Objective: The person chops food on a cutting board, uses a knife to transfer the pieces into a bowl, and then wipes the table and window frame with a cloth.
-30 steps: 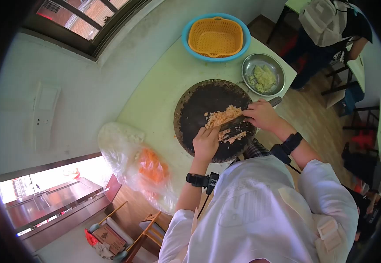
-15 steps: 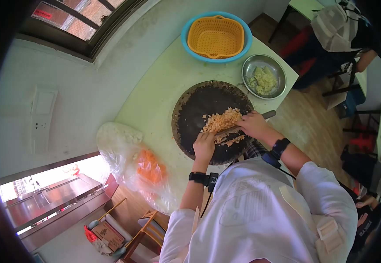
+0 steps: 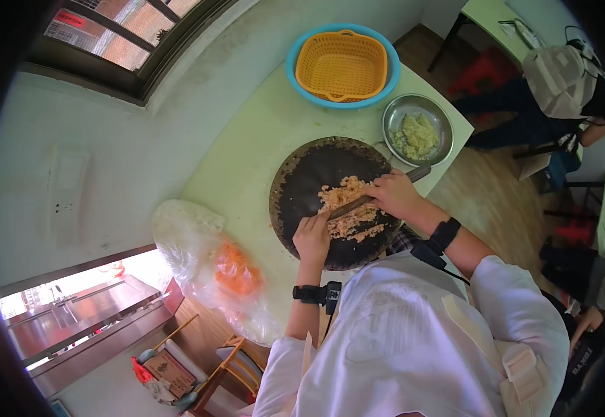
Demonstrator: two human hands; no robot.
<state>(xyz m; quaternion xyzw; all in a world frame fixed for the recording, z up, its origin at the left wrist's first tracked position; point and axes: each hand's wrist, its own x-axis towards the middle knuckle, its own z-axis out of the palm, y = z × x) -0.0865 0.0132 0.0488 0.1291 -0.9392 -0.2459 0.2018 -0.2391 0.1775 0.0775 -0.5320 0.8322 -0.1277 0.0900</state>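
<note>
A round dark chopping board (image 3: pixel 301 186) lies on the pale green table, with chopped orange-pink food (image 3: pixel 343 194) heaped over its middle and near side. Across this food runs a knife (image 3: pixel 350 206), seen mostly along its spine, its handle pointing to the upper right. My right hand (image 3: pixel 394 195) is closed on the knife at the handle end. At the far end of the blade, my left hand (image 3: pixel 312 237) has its fingers closed on the spine. The cutting edge is hidden from above.
A metal bowl (image 3: pixel 446 146) of chopped pale green vegetable stands beyond the board, near a blue basin (image 3: pixel 394 71) holding a yellow basket (image 3: pixel 341 64). Plastic bags (image 3: pixel 190 221), one with orange contents, lie to the left. Other people (image 3: pixel 560 83) are at the right.
The knife has shifted from the near side of the heap to across it and shows more of its spine. Both hands moved with it; the chopped food looks more spread.
</note>
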